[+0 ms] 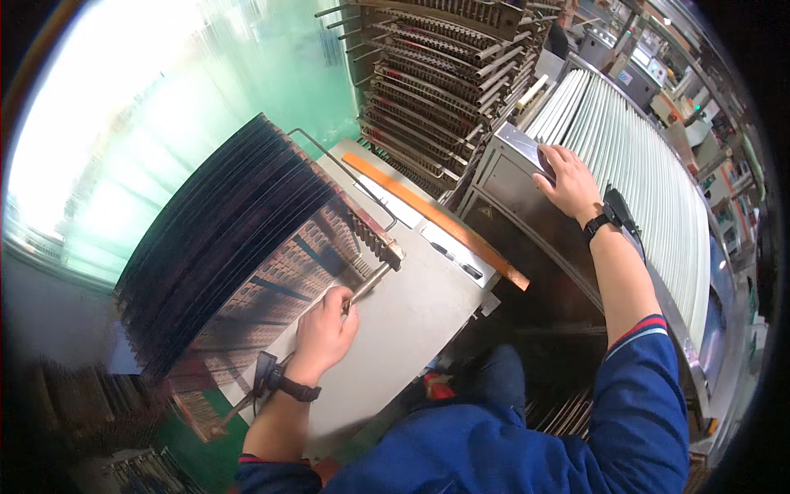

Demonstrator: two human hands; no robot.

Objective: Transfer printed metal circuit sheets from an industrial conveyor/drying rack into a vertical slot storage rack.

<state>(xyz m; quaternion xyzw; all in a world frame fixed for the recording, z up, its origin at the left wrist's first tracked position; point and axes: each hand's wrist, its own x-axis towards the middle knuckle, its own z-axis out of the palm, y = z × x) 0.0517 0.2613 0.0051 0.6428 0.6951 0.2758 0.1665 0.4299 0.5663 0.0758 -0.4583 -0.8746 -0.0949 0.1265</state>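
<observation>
My left hand (325, 329) is closed around the metal bar (372, 282) at the near end of a slotted rack. Dark thin panels (222, 206) stand packed in that rack, and the nearest one shows a copper-coloured pattern (280, 300). Away to the right, my right hand (569, 183) lies with fingers stretched and thumb apart on the metal housing (520, 146) at the end of a roller conveyor. Something dark shows at its fingertips, too small to make out. Each wrist wears a black band.
The rack stands on a pale tabletop (387, 329) with an orange strip (436, 218) along its far side and a pen (457, 259). Behind are stacked metal racks (436, 90). White conveyor rollers (634, 165) stretch along the right. A green translucent curtain (280, 66) hangs at left.
</observation>
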